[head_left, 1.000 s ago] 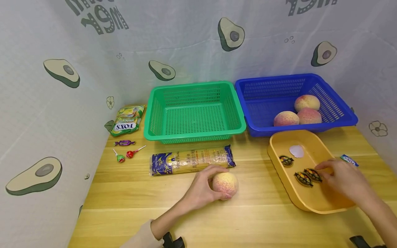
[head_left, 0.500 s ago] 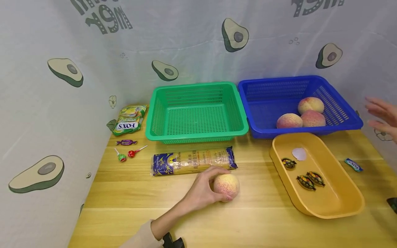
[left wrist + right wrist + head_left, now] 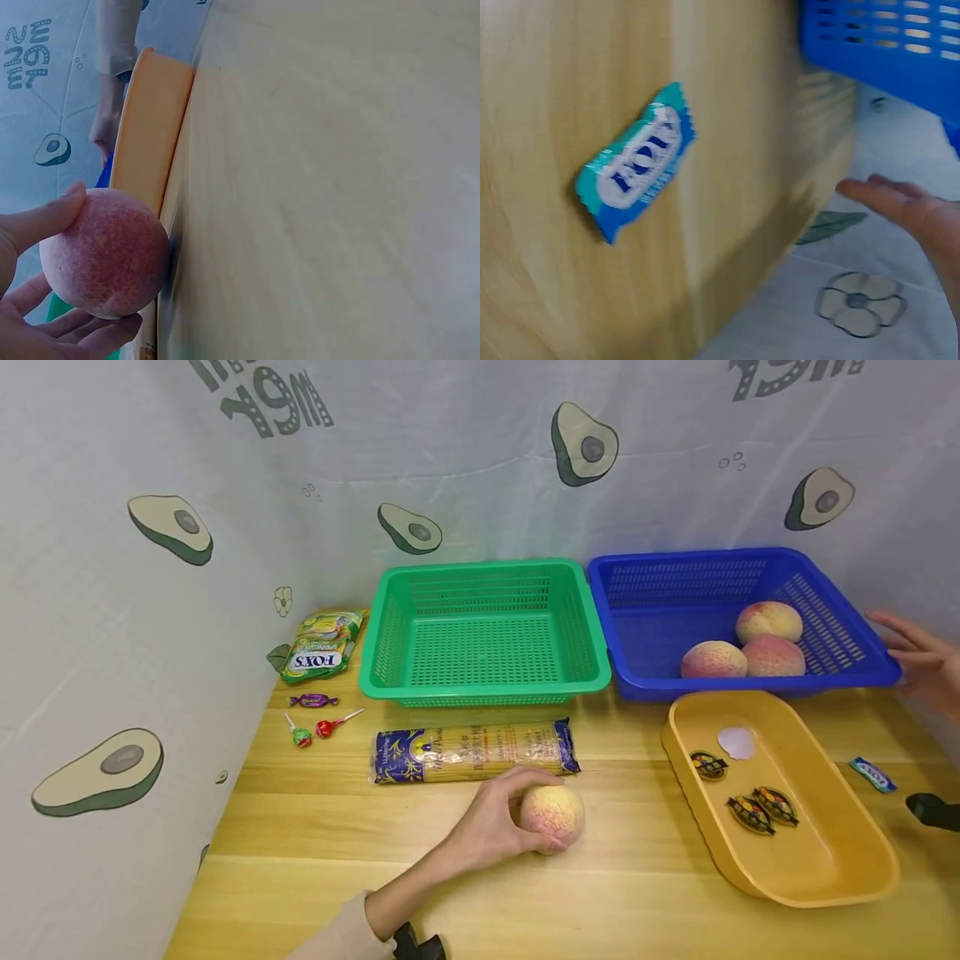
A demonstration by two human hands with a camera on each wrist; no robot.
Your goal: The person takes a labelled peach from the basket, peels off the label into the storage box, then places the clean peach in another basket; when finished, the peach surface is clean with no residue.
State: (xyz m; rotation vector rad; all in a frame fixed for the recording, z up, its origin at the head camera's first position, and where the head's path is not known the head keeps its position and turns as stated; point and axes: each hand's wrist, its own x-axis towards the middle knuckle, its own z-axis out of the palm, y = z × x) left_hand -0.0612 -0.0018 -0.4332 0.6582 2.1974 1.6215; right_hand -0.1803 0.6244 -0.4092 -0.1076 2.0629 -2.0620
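My left hand (image 3: 491, 827) grips a peach (image 3: 553, 817) from its left side, thumb and fingers around it. In the left wrist view this peach (image 3: 105, 255) stands low over the wooden table, with the thumb on top and the fingers beneath. At the far right, my right hand (image 3: 926, 660) is beside the right end of the blue basket (image 3: 660, 685), fingers extended and holding nothing. The right wrist view shows a gap between that hand (image 3: 907, 210) and the basket. Several peaches, one of them a yellow-pink peach (image 3: 769, 622), lie inside the blue basket.
A green basket (image 3: 487, 692) adjoins the blue one. The orange tray (image 3: 825, 868) holds a white shell-shaped piece (image 3: 736, 743) and dark-wrapped candies (image 3: 750, 815). A blue candy (image 3: 872, 774), spaghetti pack (image 3: 476, 753), Fox's bag (image 3: 322, 645), purple candy (image 3: 313, 700) and lollipops (image 3: 325, 728) lie around.
My right hand has left the orange tray and moved right, then in towards the blue basket's right end. The left hand keeps its grip on the peach. The head view has shifted slightly left.
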